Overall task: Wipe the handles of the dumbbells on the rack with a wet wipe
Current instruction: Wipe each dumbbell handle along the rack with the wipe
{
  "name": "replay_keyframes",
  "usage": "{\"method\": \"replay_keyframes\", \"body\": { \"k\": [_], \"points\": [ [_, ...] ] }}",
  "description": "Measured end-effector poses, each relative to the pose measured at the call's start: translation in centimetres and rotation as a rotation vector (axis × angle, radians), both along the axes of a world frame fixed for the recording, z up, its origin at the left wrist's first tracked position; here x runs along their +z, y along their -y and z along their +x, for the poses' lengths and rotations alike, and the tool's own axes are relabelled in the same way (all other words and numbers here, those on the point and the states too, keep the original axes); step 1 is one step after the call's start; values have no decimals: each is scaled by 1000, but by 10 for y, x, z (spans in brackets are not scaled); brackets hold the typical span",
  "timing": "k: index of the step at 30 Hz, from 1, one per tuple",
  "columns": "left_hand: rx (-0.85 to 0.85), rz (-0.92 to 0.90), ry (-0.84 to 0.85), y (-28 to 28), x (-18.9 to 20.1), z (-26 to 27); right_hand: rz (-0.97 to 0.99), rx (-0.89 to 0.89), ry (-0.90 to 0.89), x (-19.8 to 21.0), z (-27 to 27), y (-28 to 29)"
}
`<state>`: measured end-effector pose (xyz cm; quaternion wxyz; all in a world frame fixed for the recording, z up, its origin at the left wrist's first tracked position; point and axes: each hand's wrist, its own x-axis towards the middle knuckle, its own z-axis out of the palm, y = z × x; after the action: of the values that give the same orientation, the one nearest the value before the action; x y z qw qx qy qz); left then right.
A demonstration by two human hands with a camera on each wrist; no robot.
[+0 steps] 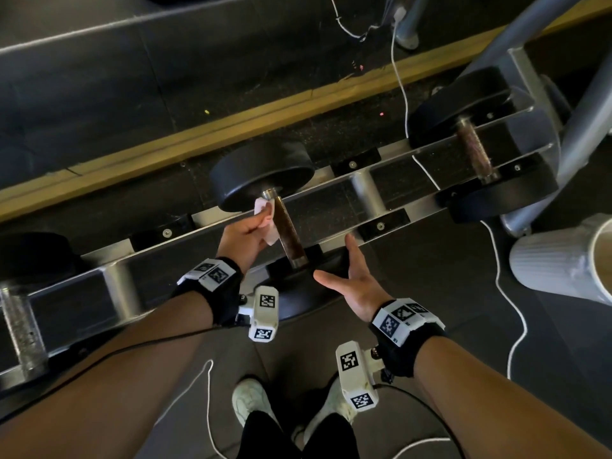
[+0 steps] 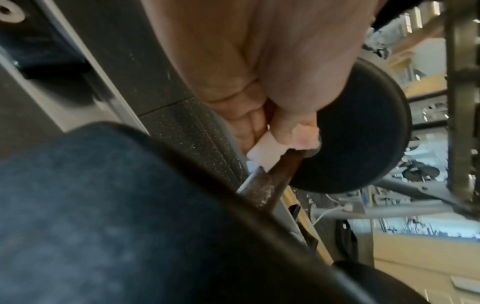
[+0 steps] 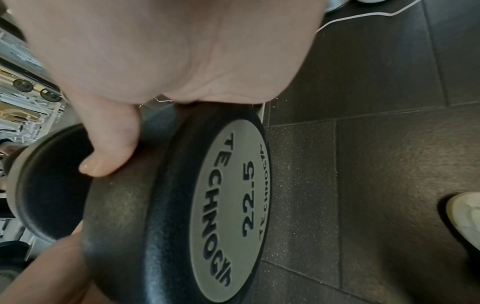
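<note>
A person standing at a long silver steel dumbbell rack [image 1: 334, 190] presses a crumpled white wet wipe [image 1: 265, 220] against the far end of the brown, worn-looking metal handle [image 1: 289, 231] of the middle black round-headed dumbbell [image 1: 261, 173], which lies across the rack's two rails. The left hand [image 1: 243, 235] pinches the wipe between thumb and curled fingers, holding it to the left side of the handle just below the far weight head; the left wrist view shows the same pinch, the wipe touching the bar. The right hand [image 1: 351, 283] is spread, fingers straight and grasping nothing, its palm resting on the near black head [image 3: 228, 205] of that dumbbell, whose grey end plate reads 22.5; it appears to be steadying the weight.

Judging by the wipe's position at one end of the bar, this handle is only partly covered, with most of its length toward the person apparently left to do. A second black dumbbell with a speckled reddish handle [image 1: 473, 150] sits at the right end of the rack, and a pale metal handle [image 1: 23, 329] shows at the left edge; whether either has been cleaned cannot be told.
</note>
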<state>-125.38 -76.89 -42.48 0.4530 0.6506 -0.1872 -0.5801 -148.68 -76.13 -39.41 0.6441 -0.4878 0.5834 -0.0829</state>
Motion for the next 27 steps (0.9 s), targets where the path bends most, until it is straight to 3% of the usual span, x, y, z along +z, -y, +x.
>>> {"method": "replay_keyframes", "body": {
  "k": [4, 8, 13, 18, 22, 27],
  "points": [
    [-356, 38, 418, -14, -1, 5, -9, -29, 15, 0, 2, 0],
    [-677, 54, 511, -27, 6, 13, -1, -24, 8, 4, 3, 1],
    [-215, 14, 486, -14, 10, 18, 4, -8, 6, 3, 0, 2],
    [-308, 20, 666, 0, 14, -5, 13, -63, 44, -1, 3, 1],
    [-382, 84, 633, -10, 21, -9, 13, -66, 34, -1, 3, 0],
    [-596, 128, 571, -29, 19, -11, 31, -82, 27, 5, 6, 0]
  ]
}}
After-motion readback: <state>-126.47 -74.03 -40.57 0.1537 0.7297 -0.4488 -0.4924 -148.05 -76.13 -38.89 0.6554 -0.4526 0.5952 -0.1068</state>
